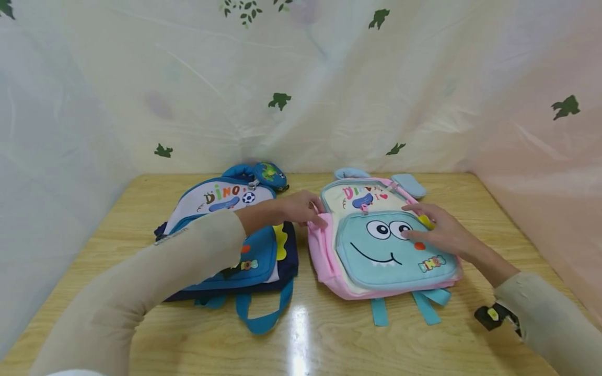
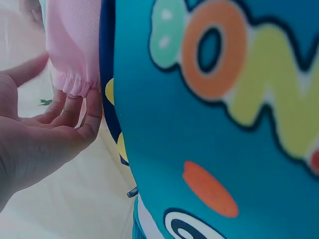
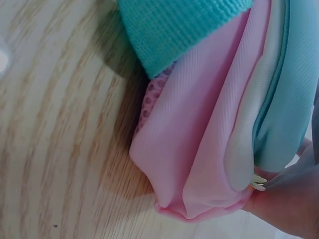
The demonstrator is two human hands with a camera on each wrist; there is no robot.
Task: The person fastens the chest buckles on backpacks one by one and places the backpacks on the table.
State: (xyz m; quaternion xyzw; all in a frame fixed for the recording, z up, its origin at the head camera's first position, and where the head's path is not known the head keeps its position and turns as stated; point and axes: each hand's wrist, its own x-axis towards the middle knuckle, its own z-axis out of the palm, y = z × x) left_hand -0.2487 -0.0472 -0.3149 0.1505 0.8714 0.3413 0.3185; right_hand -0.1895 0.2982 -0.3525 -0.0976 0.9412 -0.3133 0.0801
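A pink, cream and teal dinosaur backpack (image 1: 371,256) lies face up on the right half of the table. At its left side, my left hand (image 1: 303,207) grips the pink side pocket (image 1: 321,250). The left wrist view shows the thumb on one side of that pocket and bent fingertips at its gathered hem (image 2: 75,85). My right hand (image 1: 442,230) rests on the backpack's right front, its thumb beside the printed eyes. In the right wrist view, the bag hides most of that hand. Under my left forearm lies a blue dinosaur backpack (image 1: 263,261).
The wooden table (image 1: 338,344) ends at a pale curtain (image 1: 329,136) with green leaf prints. Teal straps (image 1: 426,308) extend from the pink backpack toward the near edge. A blue strap loop (image 1: 261,324) projects from the other bag. A black strap piece (image 1: 491,316) shows by the right sleeve.
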